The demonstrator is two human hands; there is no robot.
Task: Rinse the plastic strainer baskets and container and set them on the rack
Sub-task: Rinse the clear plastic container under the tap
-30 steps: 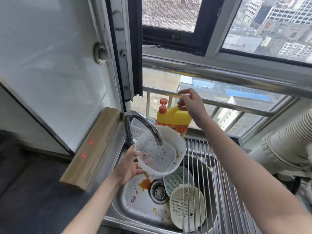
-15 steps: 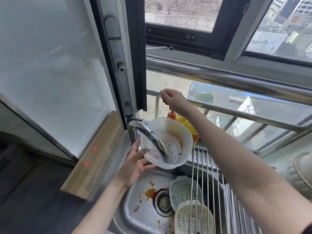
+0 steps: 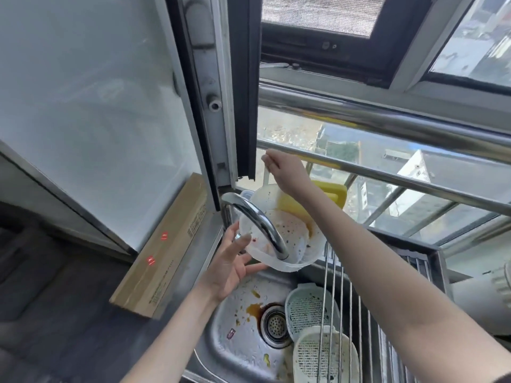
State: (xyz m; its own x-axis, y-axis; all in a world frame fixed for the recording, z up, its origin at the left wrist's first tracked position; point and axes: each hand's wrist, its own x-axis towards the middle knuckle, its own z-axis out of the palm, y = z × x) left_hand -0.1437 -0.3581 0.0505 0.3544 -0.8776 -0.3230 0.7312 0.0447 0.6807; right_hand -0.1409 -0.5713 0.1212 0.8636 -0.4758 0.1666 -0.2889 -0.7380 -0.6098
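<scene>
My left hand (image 3: 229,261) holds a translucent white plastic container (image 3: 287,233) from below, tilted up behind the faucet spout (image 3: 257,222); it is speckled with food bits and orange sauce. My right hand (image 3: 284,170) is bunched over the top of a yellow detergent bottle (image 3: 330,190) just behind the container; the pump is hidden under the hand. Two dirty white strainer baskets (image 3: 309,308) (image 3: 323,355) lie in the sink (image 3: 237,344), partly under the metal rod rack (image 3: 362,313).
Orange sauce stains the sink around the drain (image 3: 275,326). A long cardboard box (image 3: 166,244) lies on the counter to the left. Steel window rails (image 3: 387,120) run behind the sink. A stack of paper cups (image 3: 500,277) sits at the right edge.
My right hand has moved left from the bottle's handle to above its pump. My left hand has raised and tilted the container toward the bottle. The view has shifted upward.
</scene>
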